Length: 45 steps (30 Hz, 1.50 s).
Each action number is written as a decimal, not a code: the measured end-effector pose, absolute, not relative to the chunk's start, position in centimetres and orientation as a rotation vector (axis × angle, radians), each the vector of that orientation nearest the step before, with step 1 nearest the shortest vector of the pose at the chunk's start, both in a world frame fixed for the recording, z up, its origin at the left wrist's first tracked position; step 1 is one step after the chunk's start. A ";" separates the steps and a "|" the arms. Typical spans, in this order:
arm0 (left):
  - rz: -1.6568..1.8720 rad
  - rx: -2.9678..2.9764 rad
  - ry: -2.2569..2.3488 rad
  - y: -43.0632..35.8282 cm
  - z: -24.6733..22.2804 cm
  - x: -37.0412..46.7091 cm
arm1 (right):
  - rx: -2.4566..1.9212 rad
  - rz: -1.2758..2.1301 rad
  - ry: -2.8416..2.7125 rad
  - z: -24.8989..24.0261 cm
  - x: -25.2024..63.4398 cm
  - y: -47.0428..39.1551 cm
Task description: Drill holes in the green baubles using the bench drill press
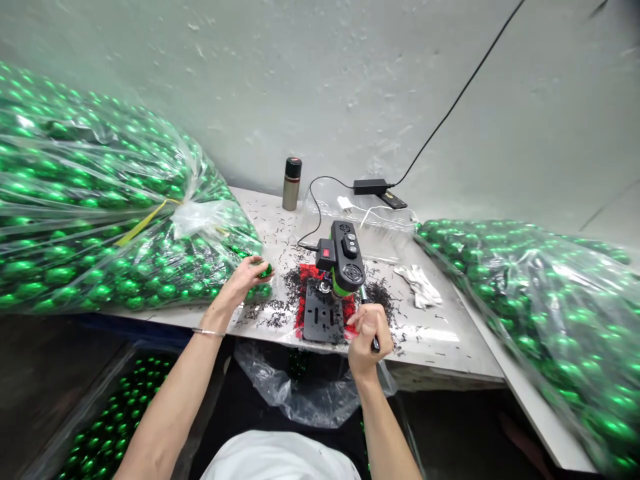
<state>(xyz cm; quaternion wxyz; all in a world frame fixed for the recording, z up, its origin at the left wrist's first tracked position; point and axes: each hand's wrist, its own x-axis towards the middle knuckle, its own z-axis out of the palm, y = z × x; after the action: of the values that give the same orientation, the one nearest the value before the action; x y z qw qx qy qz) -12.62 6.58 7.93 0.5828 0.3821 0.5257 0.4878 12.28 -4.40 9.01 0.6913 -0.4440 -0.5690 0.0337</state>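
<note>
My left hand pinches a shiny green ball, like a Christmas bauble, beside the big clear bag of green balls. More green balls lie close under that hand at the bag's edge. My right hand is wrapped round the black-handled lever of a small bench machine. This machine has a black and green head, a red switch and a slotted black base plate on a red patch. Small black bits are scattered around it.
On the table stand a flask and a clear plastic tray. A power adapter with cables lies behind. White gloves lie to the right, near another bag of green balls. Clear plastic hangs below the front edge.
</note>
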 end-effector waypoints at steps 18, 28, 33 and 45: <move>1.126 1.037 1.191 0.6 3.0 -0.8 | -1.055 0.122 -1.309 12.1 12.5 -4.8; 1.141 1.950 1.357 0.2 1.4 0.2 | -1.029 0.097 -1.354 11.6 12.5 -5.0; 1.142 2.013 1.338 0.3 0.4 0.4 | -1.014 0.076 -1.360 11.3 12.6 -5.1; 1.150 1.998 1.361 0.2 -0.1 0.5 | -0.934 -0.092 -1.433 4.2 13.3 -4.4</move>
<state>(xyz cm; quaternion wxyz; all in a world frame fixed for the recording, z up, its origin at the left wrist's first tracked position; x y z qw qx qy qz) 0.52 0.16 -0.09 0.2300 0.7263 0.4948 0.4179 13.34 -4.36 4.24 0.6550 -0.4119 -0.6322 -0.0407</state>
